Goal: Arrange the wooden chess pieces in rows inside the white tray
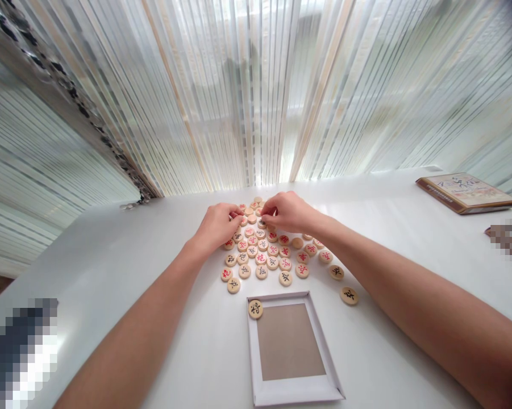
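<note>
Several round wooden pieces with red or black characters lie spread on the white table, among them a black-marked piece (285,278) near the front of the group. At the group's far left edge, my left hand (220,226) has its fingers bent together over the pieces; what they hold, if anything, is hidden. My right hand (288,211) is at the far right side of the group, fingers curled down beside a black-marked piece, its fingertips partly hidden. A few pieces between the hands show blank faces, such as a plain piece (252,218).
A shallow white box tray (299,392) lies in front, with a black-marked piece (256,309) on its far left corner. Far right is a flat printed box (469,190). A striped string curtain (256,91) hangs behind the white table (123,255).
</note>
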A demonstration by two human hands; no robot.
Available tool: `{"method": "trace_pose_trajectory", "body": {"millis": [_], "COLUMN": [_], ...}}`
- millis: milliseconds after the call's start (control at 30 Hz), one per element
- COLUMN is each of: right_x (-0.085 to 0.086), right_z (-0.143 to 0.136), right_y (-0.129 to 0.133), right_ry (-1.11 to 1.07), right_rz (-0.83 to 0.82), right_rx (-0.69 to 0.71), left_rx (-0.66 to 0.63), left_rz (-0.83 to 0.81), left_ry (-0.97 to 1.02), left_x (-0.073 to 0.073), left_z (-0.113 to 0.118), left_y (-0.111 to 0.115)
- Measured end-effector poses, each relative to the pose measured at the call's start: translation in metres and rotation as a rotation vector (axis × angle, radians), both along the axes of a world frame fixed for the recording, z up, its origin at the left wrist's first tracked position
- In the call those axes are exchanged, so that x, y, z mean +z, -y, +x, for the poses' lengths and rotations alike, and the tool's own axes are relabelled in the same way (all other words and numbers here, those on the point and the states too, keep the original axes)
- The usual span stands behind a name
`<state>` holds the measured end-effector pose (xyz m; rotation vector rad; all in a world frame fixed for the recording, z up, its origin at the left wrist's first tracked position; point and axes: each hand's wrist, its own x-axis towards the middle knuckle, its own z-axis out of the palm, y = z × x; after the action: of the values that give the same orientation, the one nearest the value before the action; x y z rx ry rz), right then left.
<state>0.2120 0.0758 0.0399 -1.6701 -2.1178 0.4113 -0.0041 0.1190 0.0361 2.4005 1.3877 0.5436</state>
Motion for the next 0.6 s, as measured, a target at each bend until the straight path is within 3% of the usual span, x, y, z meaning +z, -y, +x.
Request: {"method": "trace_pose_trajectory", "body": {"millis": [333, 600], "right_x": [0.029, 0.023], "right_z": [0.027, 0.011], "right_y": [0.007, 0.012], "right_ry": [0.052, 0.126], "right_rz": [-0.147, -0.181], "right_rx": [0.027, 0.082], "left_rx": [-0.081, -0.243], "left_rz": [0.085, 0.121], "left_ry": [0.052, -0.036], "left_x": [-0.005, -0.016], "left_z": [0.003, 0.006], "left_y": [-0.003, 0.001]}}
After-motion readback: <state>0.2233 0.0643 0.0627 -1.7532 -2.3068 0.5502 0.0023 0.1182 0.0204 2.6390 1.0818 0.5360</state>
